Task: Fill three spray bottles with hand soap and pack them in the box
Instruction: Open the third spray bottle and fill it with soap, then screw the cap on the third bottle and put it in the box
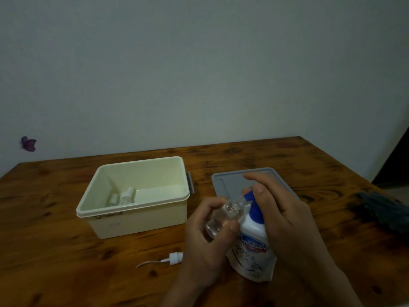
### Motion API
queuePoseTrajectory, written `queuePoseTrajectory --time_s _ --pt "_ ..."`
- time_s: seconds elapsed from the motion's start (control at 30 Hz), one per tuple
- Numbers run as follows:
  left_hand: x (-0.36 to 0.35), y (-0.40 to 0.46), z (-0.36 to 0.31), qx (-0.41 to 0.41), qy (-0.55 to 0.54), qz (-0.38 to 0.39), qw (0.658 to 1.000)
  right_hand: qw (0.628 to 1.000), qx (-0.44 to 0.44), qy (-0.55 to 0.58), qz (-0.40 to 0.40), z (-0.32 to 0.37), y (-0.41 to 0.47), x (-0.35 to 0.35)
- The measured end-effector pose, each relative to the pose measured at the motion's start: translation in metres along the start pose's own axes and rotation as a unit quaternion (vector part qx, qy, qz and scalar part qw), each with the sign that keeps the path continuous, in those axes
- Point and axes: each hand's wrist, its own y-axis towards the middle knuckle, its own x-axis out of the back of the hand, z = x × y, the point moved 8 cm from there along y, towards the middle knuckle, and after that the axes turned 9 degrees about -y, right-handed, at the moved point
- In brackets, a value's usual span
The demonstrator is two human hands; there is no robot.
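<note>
My left hand (pixel 207 235) grips a small clear spray bottle (pixel 218 220), tilted under the blue pump of the soap bottle (pixel 252 235); my right hand (pixel 281 209) presses the pump. Two bottles (pixel 122 197) lie in the box (pixel 137 216).

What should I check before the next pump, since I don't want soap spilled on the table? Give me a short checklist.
1. Small clear bottle held firmly by the left hand: ok.
2. Bottle mouth at the blue pump nozzle of the soap bottle: cannot tell, blurred.
3. Right hand on the pump: ok.
4. Fill level in the small bottle: cannot tell.
5. Spray cap within reach on the table: ok.
6. Box open for packing, grey lid off: ok.
</note>
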Motion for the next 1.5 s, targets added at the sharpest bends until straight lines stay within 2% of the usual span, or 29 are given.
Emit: queuePoseTrajectory --time_s 0.53,0.63,0.7,0.77,0.83,0.93,1.03,1.23,1.4,1.5 --pt "-0.004 -0.007 -0.007 0.005 -0.003 0.005 1.0 1.0 -0.021 -0.017 -0.003 -0.002 -0.007 0.007" --pt "-0.001 -0.01 -0.005 0.016 -0.001 0.001 1.0 0.999 -0.029 -0.03 -0.023 -0.005 -0.009 0.011" --pt "0.003 -0.012 -0.004 0.019 0.016 -0.006 1.0 0.996 -0.018 -0.06 -0.066 -0.004 -0.011 0.017" --pt "0.01 -0.013 -0.005 0.015 0.034 -0.017 0.999 0.984 0.026 -0.113 -0.131 0.007 -0.017 0.027" --pt "0.021 -0.014 -0.005 0.018 0.048 -0.03 0.998 0.962 0.112 -0.146 -0.202 0.028 -0.029 0.035" --pt "0.045 -0.019 -0.007 0.034 0.073 -0.048 0.996 0.936 0.233 -0.126 -0.233 0.06 -0.049 0.028" --pt "0.072 -0.027 -0.013 0.05 0.099 -0.063 0.992 0.939 0.293 -0.09 -0.156 0.077 -0.055 -0.006" --pt "0.12 -0.053 -0.02 0.091 0.192 -0.063 0.975 0.981 0.189 -0.017 0.044 0.049 -0.04 -0.093" --pt "0.148 -0.072 -0.02 0.116 0.291 -0.042 0.949 0.963 0.167 -0.104 0.182 0.012 -0.037 -0.156" --pt "0.154 -0.079 -0.014 0.162 0.291 -0.024 0.943 0.952 0.143 -0.148 0.226 -0.007 -0.042 -0.172"
